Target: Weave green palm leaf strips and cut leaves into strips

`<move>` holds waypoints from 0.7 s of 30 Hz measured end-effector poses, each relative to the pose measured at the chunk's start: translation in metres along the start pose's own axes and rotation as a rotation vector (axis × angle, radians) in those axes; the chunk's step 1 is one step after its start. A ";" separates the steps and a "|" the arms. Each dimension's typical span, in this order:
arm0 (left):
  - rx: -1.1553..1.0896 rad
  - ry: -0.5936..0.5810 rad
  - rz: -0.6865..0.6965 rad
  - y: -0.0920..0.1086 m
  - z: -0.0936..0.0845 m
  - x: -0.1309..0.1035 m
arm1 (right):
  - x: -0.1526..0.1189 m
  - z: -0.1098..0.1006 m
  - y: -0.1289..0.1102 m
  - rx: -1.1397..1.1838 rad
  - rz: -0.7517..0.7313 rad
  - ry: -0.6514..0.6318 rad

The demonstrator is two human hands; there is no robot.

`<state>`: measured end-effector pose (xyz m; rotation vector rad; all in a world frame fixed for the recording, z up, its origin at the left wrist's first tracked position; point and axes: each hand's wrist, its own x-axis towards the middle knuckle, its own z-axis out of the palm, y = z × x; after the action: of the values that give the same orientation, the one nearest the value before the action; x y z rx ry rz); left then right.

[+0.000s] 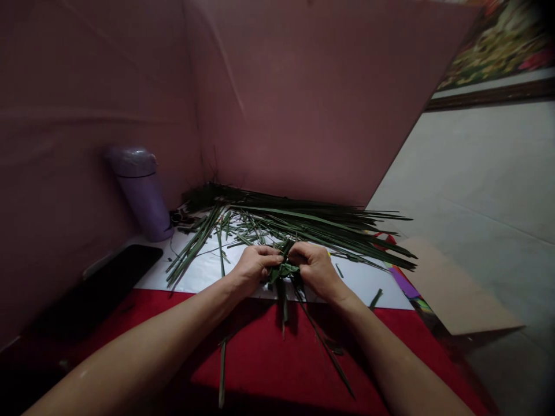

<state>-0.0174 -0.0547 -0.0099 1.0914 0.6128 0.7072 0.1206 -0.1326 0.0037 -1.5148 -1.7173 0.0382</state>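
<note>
Between my two hands is a small woven piece of green leaf strips, with loose strip ends hanging down over the red cloth. My left hand pinches its left side, thumb and fingers pressed together. On the other side, my right hand is closed on the strips, its fingers curled in. The fingertips partly hide the weave. Behind the hands lies a thick bundle of long green leaf blades, pointing to the right. Shorter cut leaf strips fan out to the left.
A purple tumbler stands at the back left by the pink wall panel. In front of it lies a dark phone-like slab. White sheet covers part of the red cloth. At right is a brown board.
</note>
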 end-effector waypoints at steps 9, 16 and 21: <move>-0.031 -0.022 -0.034 0.003 0.002 -0.002 | 0.000 0.000 -0.005 -0.049 0.047 0.055; -0.067 -0.050 -0.040 0.003 0.002 -0.004 | 0.000 0.000 -0.007 -0.065 0.071 0.070; -0.057 -0.012 -0.021 0.002 0.002 -0.003 | 0.000 -0.001 -0.002 -0.011 -0.004 0.004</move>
<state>-0.0181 -0.0579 -0.0068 1.0347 0.5901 0.6959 0.1196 -0.1335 0.0061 -1.5182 -1.7201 0.0235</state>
